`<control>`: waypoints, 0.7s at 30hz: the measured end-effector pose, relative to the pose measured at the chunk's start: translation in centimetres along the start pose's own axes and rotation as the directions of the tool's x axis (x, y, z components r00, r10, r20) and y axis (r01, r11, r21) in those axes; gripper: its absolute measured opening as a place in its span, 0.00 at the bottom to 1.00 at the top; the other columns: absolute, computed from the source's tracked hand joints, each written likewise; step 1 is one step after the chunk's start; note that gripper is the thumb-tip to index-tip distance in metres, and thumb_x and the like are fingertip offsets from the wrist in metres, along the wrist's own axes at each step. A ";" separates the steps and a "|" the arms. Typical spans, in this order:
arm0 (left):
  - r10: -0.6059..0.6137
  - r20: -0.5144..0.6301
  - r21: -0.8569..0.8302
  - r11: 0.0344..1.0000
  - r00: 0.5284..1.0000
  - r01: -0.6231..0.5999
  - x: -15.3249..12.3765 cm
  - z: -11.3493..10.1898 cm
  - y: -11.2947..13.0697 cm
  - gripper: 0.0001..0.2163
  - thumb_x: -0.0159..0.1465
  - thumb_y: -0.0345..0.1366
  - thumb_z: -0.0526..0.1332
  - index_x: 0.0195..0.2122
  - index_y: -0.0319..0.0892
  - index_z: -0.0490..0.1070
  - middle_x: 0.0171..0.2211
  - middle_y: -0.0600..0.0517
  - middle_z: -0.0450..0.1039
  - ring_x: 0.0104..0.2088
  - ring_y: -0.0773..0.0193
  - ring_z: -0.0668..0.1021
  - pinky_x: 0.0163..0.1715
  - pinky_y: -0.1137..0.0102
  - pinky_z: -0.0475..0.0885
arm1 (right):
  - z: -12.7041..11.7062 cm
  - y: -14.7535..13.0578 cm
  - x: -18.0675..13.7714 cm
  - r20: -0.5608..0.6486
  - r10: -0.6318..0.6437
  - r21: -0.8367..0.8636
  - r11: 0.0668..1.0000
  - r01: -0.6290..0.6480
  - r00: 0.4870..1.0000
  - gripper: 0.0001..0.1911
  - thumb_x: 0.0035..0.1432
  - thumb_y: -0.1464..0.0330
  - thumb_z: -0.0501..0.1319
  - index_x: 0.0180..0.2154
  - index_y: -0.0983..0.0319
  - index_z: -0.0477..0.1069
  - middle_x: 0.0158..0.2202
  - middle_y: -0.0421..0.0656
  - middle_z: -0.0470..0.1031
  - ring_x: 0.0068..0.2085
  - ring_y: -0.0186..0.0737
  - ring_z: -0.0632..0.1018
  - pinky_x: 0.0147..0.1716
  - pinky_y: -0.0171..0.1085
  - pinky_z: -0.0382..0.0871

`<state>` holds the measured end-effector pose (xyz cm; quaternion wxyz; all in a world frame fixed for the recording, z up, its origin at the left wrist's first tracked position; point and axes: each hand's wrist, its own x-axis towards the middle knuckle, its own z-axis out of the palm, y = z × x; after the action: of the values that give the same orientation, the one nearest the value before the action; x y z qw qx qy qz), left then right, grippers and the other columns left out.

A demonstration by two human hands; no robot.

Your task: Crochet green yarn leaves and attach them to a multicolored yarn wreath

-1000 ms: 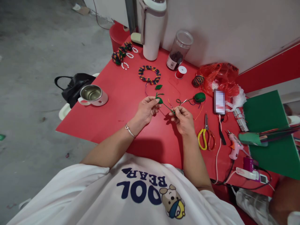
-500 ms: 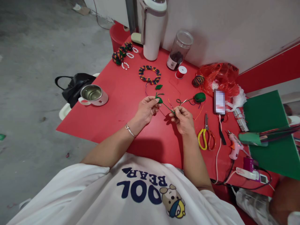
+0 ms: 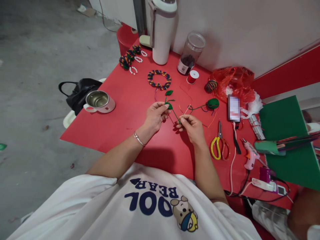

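My left hand (image 3: 156, 116) pinches a small green crocheted leaf (image 3: 169, 106) between thumb and fingers. A strand of green yarn (image 3: 175, 114) stretches from it to my right hand (image 3: 192, 129). That hand is closed on a slim crochet hook (image 3: 187, 110), whose thin shaft sticks up past the fingers; its tip is too small to make out. Just beyond my left hand lies another green crocheted piece (image 3: 169, 93). The ball of green yarn (image 3: 212, 103) rests to the right, its loose strand running towards my right hand.
A multicoloured braided ring (image 3: 159, 80) lies farther back, near a red thread spool (image 3: 192, 77) and a jar (image 3: 191, 53). Scissors (image 3: 219, 141) and a glue gun (image 3: 250, 155) are on the right. A mug (image 3: 106, 104) with liquid stands left, a tall white flask (image 3: 163, 36) behind.
My right hand has moved slightly left, closer to the left hand, and the crochet hook points up more steeply. The left hand keeps its grip on the green leaf.
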<state>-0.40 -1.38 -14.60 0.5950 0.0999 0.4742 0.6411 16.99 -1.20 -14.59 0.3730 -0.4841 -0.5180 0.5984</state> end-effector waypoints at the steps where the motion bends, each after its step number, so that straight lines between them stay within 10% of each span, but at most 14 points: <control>1: 0.003 -0.006 0.004 1.000 1.000 -0.003 0.0 0.0 0.0 0.13 0.54 0.31 0.75 0.33 0.42 0.70 0.23 0.55 0.77 0.22 0.69 0.79 0.19 0.77 0.66 | 0.1 0.1 -0.1 0.007 -0.032 -0.056 0.998 0.033 0.999 0.14 0.58 0.55 0.69 0.39 0.58 0.80 0.30 0.39 0.81 0.27 0.35 0.82 0.25 0.32 0.77; 8: -0.009 -0.001 0.043 0.999 1.000 0.009 0.0 -0.1 0.0 0.13 0.53 0.34 0.76 0.32 0.41 0.72 0.21 0.55 0.75 0.19 0.70 0.76 0.18 0.77 0.64 | 0.0 1.2 -0.2 0.176 -0.456 -0.591 0.660 0.464 0.872 0.15 0.69 0.64 0.60 0.47 0.56 0.85 0.35 0.44 0.81 0.36 0.40 0.80 0.41 0.41 0.77; 21: -0.008 -0.001 0.055 0.998 1.000 0.008 0.4 -0.2 -0.2 0.11 0.53 0.34 0.75 0.31 0.41 0.72 0.19 0.55 0.73 0.18 0.70 0.74 0.16 0.77 0.62 | -0.5 1.0 -0.4 0.218 -0.466 -0.769 0.460 0.445 0.858 0.17 0.71 0.68 0.56 0.51 0.54 0.83 0.37 0.45 0.79 0.39 0.42 0.79 0.41 0.38 0.74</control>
<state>-0.57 -1.14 -15.04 0.5944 0.1141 0.4921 0.6257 17.64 -1.64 -15.47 0.2681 -0.4490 -0.8342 0.1750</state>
